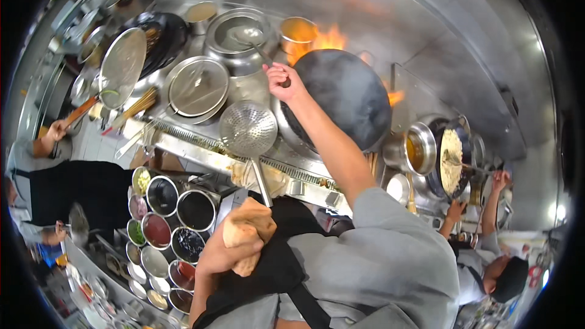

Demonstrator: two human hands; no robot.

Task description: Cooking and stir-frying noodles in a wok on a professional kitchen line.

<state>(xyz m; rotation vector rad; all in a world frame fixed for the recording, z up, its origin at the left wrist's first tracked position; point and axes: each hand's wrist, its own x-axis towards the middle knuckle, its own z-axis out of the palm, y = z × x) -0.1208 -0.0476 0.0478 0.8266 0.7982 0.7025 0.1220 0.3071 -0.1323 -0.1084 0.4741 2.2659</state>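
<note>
My right hand (284, 83) is closed around the handle of a ladle (261, 55). Its bowl end reaches into a round metal pot (266, 17) at the back of the stove. A folded tan cloth (248, 231) is gripped in my left hand (228, 250), close to my black apron. Right of my right hand, a large dark wok (341, 94) sits over the burner, with flames (329, 38) rising behind it and haze over its surface. A perforated skimmer (248, 129) lies on the stove's front edge, its handle pointing toward me.
Several metal seasoning pots (163, 195) stand at lower left. Left of the ladle pot are a mesh strainer (198, 85) and a bamboo brush (139, 103). One co-worker's hand (58, 130) holds a strainer at left; another person stirs a wok of pale food (451, 161) at right.
</note>
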